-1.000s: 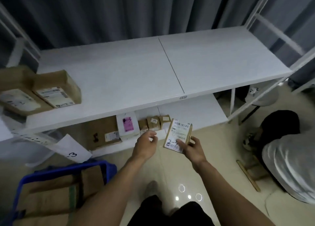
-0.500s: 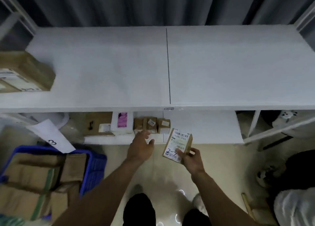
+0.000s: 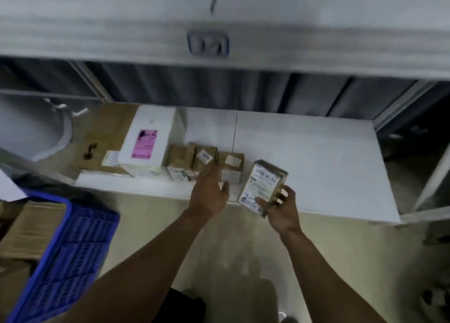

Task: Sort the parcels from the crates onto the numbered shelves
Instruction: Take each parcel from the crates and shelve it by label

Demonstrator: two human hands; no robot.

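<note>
The right grip [image 3: 282, 213] holds a labelled parcel [image 3: 264, 184] over the front edge of the lower shelf [image 3: 316, 167], while the left grip [image 3: 209, 196], spread wide, perhaps touches a small box [image 3: 235, 168].

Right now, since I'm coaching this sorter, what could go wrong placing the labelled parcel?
The right hand grips the labelled parcel only by its lower end, so it might slip. The left hand is beside the small brown boxes near the front edge of the lower shelf; a nudge could push one off.
</note>
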